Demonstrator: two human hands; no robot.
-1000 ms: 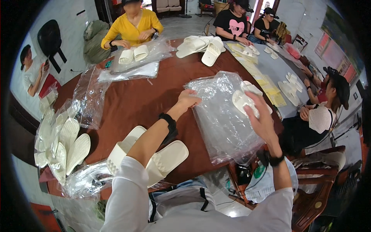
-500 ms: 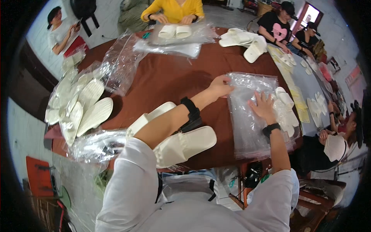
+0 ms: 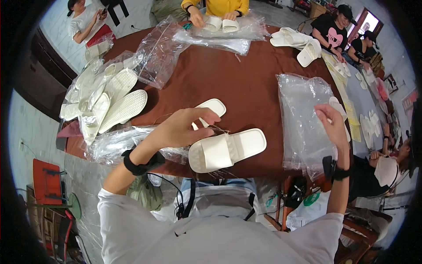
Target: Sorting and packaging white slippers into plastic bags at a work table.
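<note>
My left hand hovers over a pair of white slippers, its thumb and fingers apart with nothing between them. The nearer slipper lies sole down by the front edge of the table. Its mate is partly hidden behind my left hand. On the right, my right hand is raised above the edge of a stack of clear plastic bags. Its fingers are loosely bent, holding nothing I can see. More white slippers lie beside the stack, partly covered by my right hand.
Bagged white slippers are heaped at the left, near loose plastic bags. Across the brown-covered table, a person in yellow handles slippers on plastic. More slippers lie at the far right. Other people work along the right.
My left hand has drawn back from the bag stack to above the pair of slippers. My right hand has lifted off the bags and its fingers have bent. The view has shifted.
</note>
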